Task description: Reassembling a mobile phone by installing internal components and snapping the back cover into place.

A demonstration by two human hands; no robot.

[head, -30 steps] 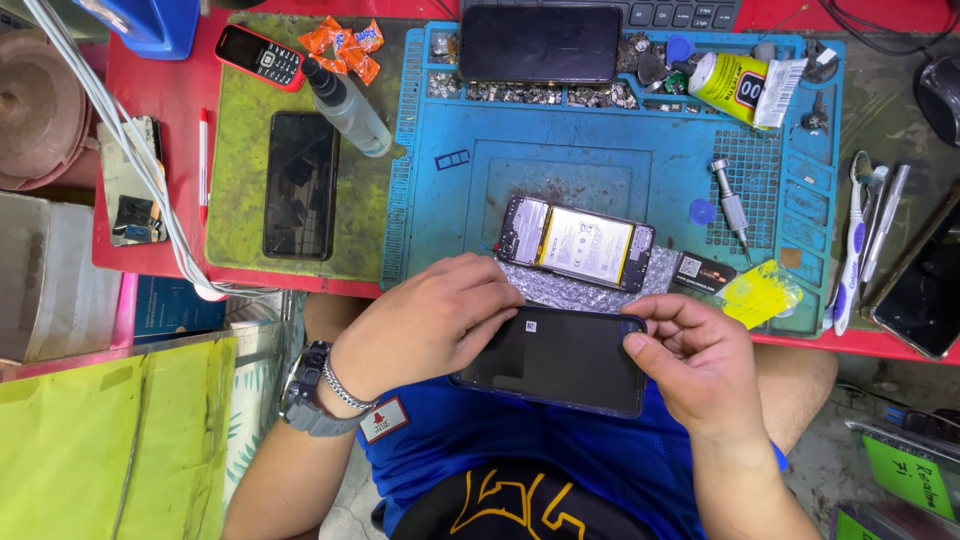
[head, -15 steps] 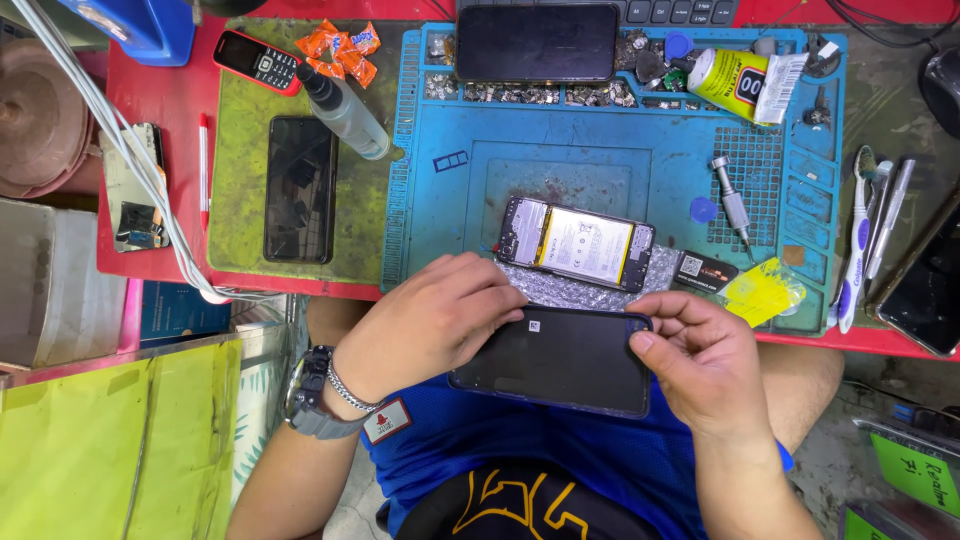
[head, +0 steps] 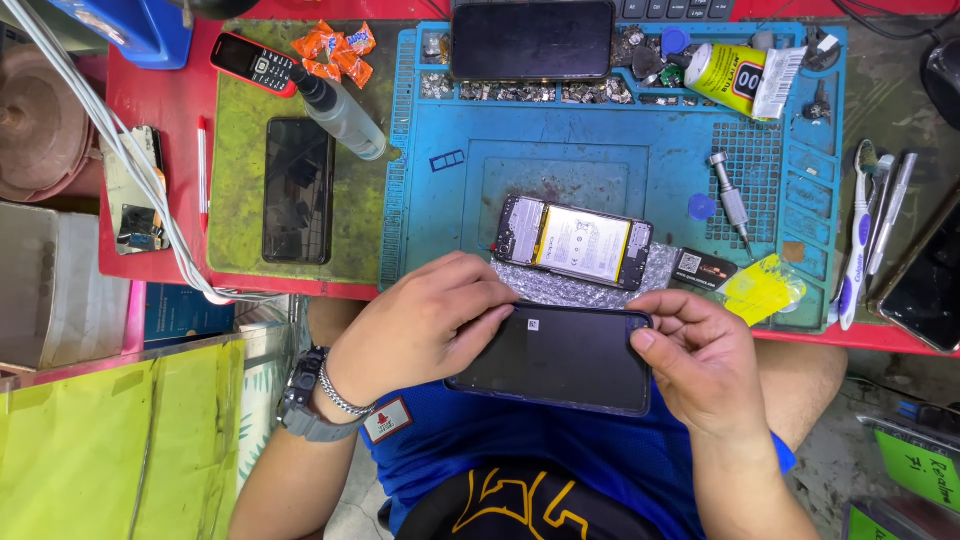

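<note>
Screen panel (head: 560,358) — dark, glossy, held flat over the lap just off the near edge of the red table (head: 150,110). Left hand (head: 420,325) grips its left end, fingers curled over the top edge, thumb hidden so I cannot tell how it closes underneath. Right hand (head: 700,365) pinches the right end, fingertips on the upper right corner. Looks like the fit-up step: panel free of the body, being squared up before seating. Next move calls for edge alignment and even pressure — no flexing the glass. Just beyond, on the near edge of the blue repair mat (head: 620,160), the opened phone body (head: 572,242) lies back-up with battery exposed, resting on bubble wrap (head: 585,288). Yellow cloth (head: 762,288) at the mat's near right corner, screwdriver (head: 730,200) further in. Another phone (head: 531,40) and glue tube (head: 735,78) at the mat's far edge; spray bottle (head: 340,112) on the green mat (head: 235,150) left.
</note>
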